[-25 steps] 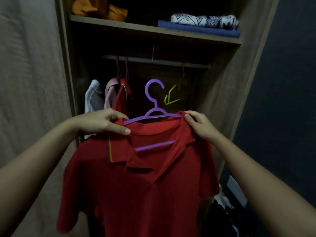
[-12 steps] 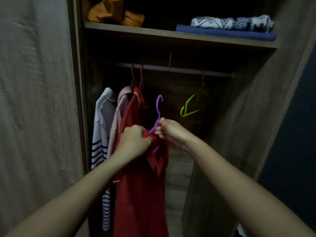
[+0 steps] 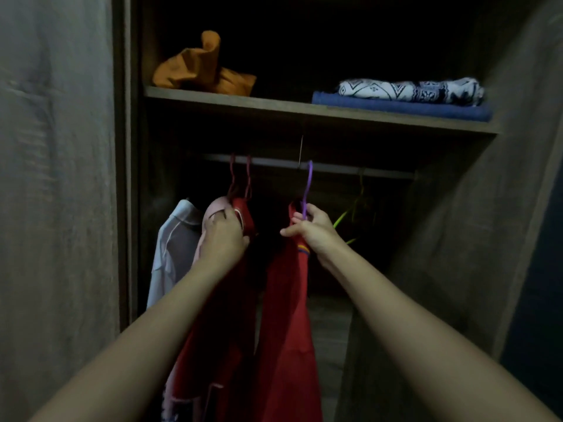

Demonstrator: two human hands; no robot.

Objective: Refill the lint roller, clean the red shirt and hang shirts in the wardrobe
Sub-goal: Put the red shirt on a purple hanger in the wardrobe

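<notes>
The red shirt (image 3: 286, 315) hangs edge-on from a purple hanger (image 3: 307, 190), whose hook reaches the wardrobe rail (image 3: 335, 168). My right hand (image 3: 307, 231) grips the hanger's neck and the shirt's collar. My left hand (image 3: 224, 236) presses against another red garment (image 3: 243, 213) and a pink one (image 3: 213, 210) on red hangers to the left. Whether the hook sits over the rail is hard to tell in the dark.
A white shirt (image 3: 173, 242) hangs at the far left. An empty green hanger (image 3: 345, 219) hangs right of my right hand. The shelf (image 3: 274, 105) above holds an orange cloth (image 3: 201, 68) and folded blue and patterned fabrics (image 3: 405, 95). The wardrobe door (image 3: 54, 178) stands at the left.
The red shirt was lifted from chest height up to the rail, turned edge-on. My left hand left the shirt and moved onto the hanging clothes at the left.
</notes>
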